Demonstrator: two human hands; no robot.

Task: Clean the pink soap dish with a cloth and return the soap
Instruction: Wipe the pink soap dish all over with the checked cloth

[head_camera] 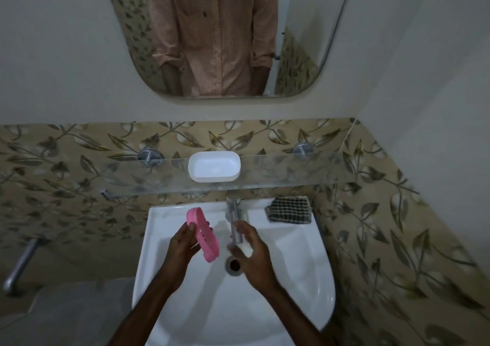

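Over the white sink (305,266), my left hand (183,250) holds the pink soap dish (204,235) tilted up on its edge. My right hand (254,255) is just right of it, under the tap spout (234,223) and above the drain (234,265). It is blurred, and a whitish lump, seemingly the soap (248,251), shows between its thumb and fingers. A folded black-and-white checked cloth (289,210) lies on the sink's back right rim, apart from both hands.
An oval white dish (214,166) sits on the glass shelf (305,170) above the tap. Above that is a mirror (212,35) reflecting a person's shirt. Leaf-patterned tiles surround the sink, and a metal pipe (21,263) sticks out at the left.
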